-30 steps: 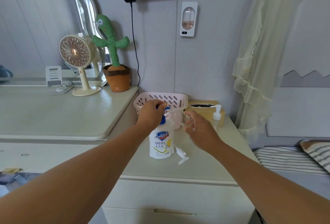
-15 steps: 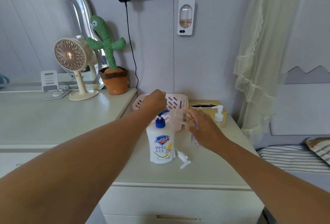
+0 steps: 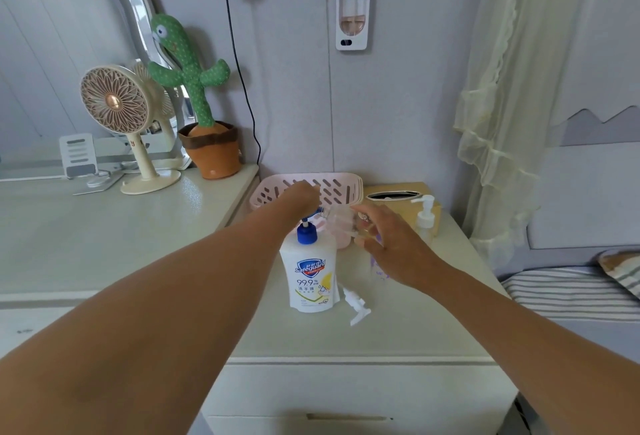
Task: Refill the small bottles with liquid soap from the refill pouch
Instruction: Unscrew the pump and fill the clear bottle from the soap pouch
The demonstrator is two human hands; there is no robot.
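Fingers [image 3: 311, 192] of the left hand [image 3: 298, 198] curl down over the blue pump head of the soap bottle [image 3: 311, 278]; the exact grip is hidden under the knuckles. Fingers [image 3: 365, 212] and thumb of the right hand [image 3: 394, 251] are spread wide round a small clear bottle [image 3: 341, 226], holding it off the counter [image 3: 398, 330], just beside the pump spout. The bottle is blurred, and its mouth cannot be made out. The soap bottle stands upright near the counter's middle. A purple-labelled bottle [image 3: 376, 270] is partly hidden under the right palm. A loose white pump [image 3: 355, 306] lies just right of the soap bottle. Behind are a pink basket [image 3: 332, 185], a tissue box [image 3: 398, 193] and a small pump bottle [image 3: 425, 218]. A cactus toy [image 3: 194, 88] and a fan [image 3: 114, 103] stand on the higher top to the left.
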